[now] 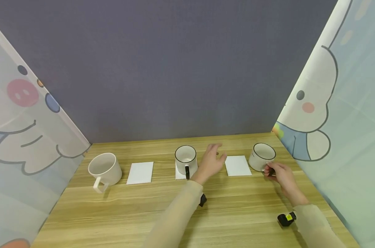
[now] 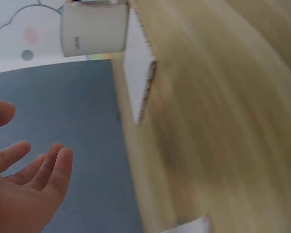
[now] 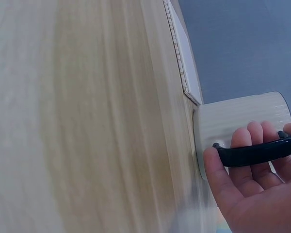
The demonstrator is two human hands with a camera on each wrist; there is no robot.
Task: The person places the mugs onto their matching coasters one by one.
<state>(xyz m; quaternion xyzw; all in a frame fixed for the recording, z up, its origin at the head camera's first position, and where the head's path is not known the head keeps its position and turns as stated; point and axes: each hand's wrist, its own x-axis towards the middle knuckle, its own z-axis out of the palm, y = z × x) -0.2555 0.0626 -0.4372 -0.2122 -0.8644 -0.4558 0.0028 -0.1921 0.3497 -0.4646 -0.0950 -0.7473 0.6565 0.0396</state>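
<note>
At the right of the table in the head view, a white mug with a dark rim (image 1: pixel 258 161) stands beside a white square pad (image 1: pixel 238 166). My right hand (image 1: pixel 283 176) grips this mug by its black handle (image 3: pixel 254 153), with several fingers reaching behind it in the right wrist view. The left hand (image 1: pixel 211 162) hovers between that pad and the middle mug (image 1: pixel 182 164), its fingers spread and holding nothing. In the left wrist view its loosely bent fingers (image 2: pixel 58 174) point up, apart from the pad (image 2: pixel 137 63) and the right mug (image 2: pixel 94 31).
The middle mug, its black handle toward me, sits on another white pad (image 1: pixel 179 176). Farther left lie a third pad (image 1: pixel 140 173) and a plain white mug (image 1: pixel 110 174) on the wooden table (image 1: pixel 125 210). A grey panel (image 1: pixel 181 69) rises behind; printed curtains (image 1: pixel 354 103) flank both sides.
</note>
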